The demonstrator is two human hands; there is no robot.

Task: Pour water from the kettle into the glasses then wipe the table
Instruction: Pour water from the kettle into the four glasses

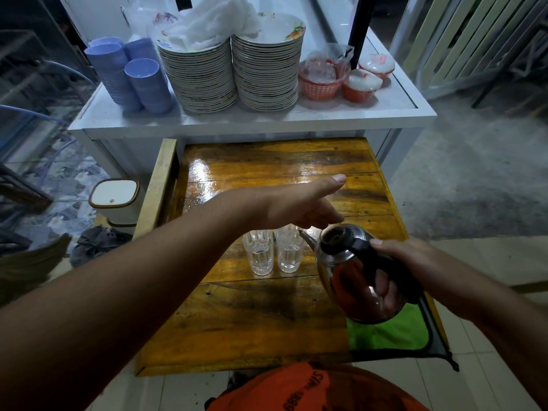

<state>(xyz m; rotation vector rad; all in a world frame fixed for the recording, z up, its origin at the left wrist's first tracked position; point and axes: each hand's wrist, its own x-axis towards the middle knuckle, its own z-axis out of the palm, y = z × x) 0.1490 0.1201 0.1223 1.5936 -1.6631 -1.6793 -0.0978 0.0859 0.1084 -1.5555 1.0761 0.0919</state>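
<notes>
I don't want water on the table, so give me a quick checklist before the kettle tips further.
1. Right hand grips the kettle by its handle: ok.
2. Spout over the right glass: ok, its tip sits by that rim.
3. Both glasses upright; left glass beside the right one: ok.
4. Room left in the glasses: ok, each shows only a little water at the bottom.
5. Left hand clear of the pour: not ok, it hovers above the glasses near the spout.
6. Green cloth at hand for wiping: ok, it lies on the table under the kettle.
</notes>
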